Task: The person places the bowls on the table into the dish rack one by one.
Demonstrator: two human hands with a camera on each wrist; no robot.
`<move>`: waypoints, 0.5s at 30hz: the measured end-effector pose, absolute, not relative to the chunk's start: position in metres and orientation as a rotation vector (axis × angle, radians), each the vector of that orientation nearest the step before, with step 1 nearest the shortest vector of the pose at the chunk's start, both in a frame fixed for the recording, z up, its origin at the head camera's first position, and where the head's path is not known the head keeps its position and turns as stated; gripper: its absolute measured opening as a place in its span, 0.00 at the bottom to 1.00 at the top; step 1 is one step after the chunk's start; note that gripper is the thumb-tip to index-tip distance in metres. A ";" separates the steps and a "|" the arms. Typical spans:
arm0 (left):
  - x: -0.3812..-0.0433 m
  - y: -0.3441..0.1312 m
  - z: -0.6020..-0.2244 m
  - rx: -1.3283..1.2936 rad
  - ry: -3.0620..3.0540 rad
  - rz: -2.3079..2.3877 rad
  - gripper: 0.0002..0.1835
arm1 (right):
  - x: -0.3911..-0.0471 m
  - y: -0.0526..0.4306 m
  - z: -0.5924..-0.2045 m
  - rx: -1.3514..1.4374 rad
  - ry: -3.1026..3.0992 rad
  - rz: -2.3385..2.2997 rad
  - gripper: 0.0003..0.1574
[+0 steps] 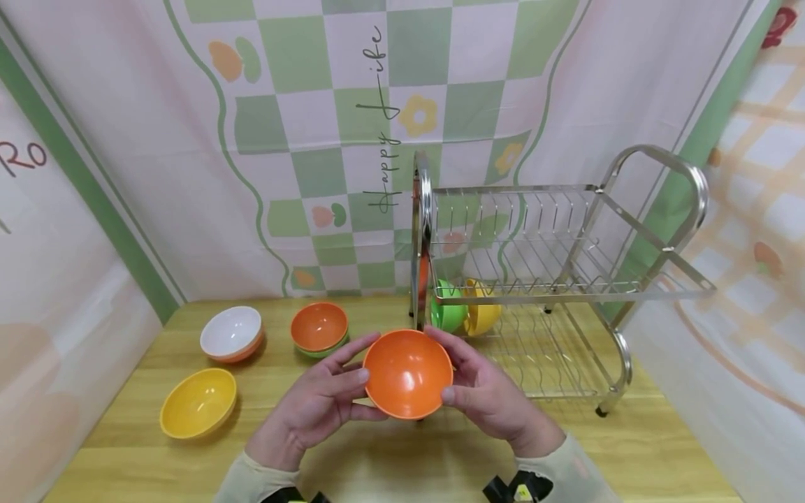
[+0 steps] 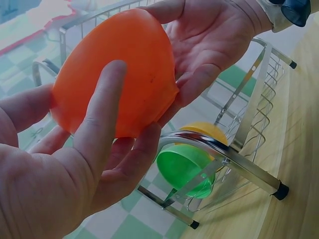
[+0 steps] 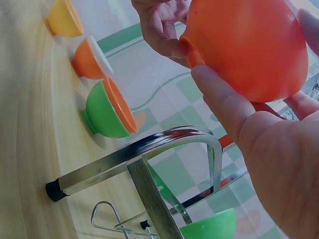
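Observation:
Between both hands an orange bowl (image 1: 409, 374) is held up above the table, its hollow side turned to the head camera. The left hand (image 1: 321, 398) grips its left side, thumb near the rim and fingers spread behind. On the opposite side the right hand (image 1: 487, 395) holds it, with its thumb at the lower right rim. Both wrist views show the bowl's smooth outside, the orange bowl (image 2: 134, 74) and its small foot facing down in the left one. Just beyond the hands stands a two-tier metal dish rack (image 1: 541, 300).
On the rack's lower tier a green bowl (image 1: 448, 316) and a yellow bowl (image 1: 483, 311) stand on edge. At left on the wooden table (image 1: 119, 454) are a yellow bowl (image 1: 198, 404), a white-lined orange bowl (image 1: 231, 332) and an orange-lined green bowl (image 1: 319, 327). Printed curtains hang behind.

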State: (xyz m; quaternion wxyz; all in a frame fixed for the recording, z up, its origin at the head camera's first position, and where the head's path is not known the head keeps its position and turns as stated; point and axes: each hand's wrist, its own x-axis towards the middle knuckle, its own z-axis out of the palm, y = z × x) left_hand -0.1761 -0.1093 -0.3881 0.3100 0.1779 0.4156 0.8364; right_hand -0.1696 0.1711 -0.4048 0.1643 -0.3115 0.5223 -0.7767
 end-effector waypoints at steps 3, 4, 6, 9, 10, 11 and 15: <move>-0.176 -0.108 -0.388 0.470 1.096 2.210 0.31 | -0.169 0.172 -0.405 -0.882 1.465 -2.221 0.49; -0.176 -0.108 -0.388 0.471 1.095 2.210 0.31 | -0.169 0.172 -0.406 -0.881 1.457 -2.225 0.50; -0.176 -0.107 -0.388 0.474 1.090 2.210 0.31 | -0.169 0.173 -0.406 -0.876 1.446 -2.232 0.50; -0.177 -0.106 -0.389 0.476 1.078 2.210 0.30 | -0.169 0.173 -0.407 -0.859 1.457 -2.239 0.51; -0.177 -0.105 -0.389 0.478 1.075 2.211 0.30 | -0.170 0.174 -0.407 -0.854 1.465 -2.242 0.52; -0.177 -0.105 -0.389 0.481 1.075 2.210 0.30 | -0.170 0.174 -0.407 -0.848 1.475 -2.243 0.52; -0.178 -0.102 -0.389 0.479 1.064 2.210 0.29 | -0.170 0.176 -0.407 -0.834 1.500 -2.254 0.52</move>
